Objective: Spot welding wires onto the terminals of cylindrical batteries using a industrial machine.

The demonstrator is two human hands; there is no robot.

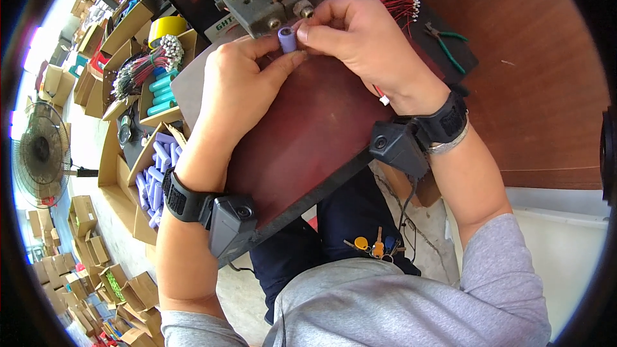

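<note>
Battery cell [288,42], purple and cylindrical, is pinched in the left hand [241,77]. The right hand [366,35] pinches beside it, contents hidden; a white-plugged lead [384,99] emerges below.

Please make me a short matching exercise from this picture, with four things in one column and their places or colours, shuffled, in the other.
Things:
1. Purple cylinder
2. Pliers
3. Tape roll
4. Fan

Places or colours:
A. Yellow all over
B. Far left of the picture
C. Between the left hand and right hand
D. Green handles

Pairs: 1-C, 2-D, 3-A, 4-B
</note>
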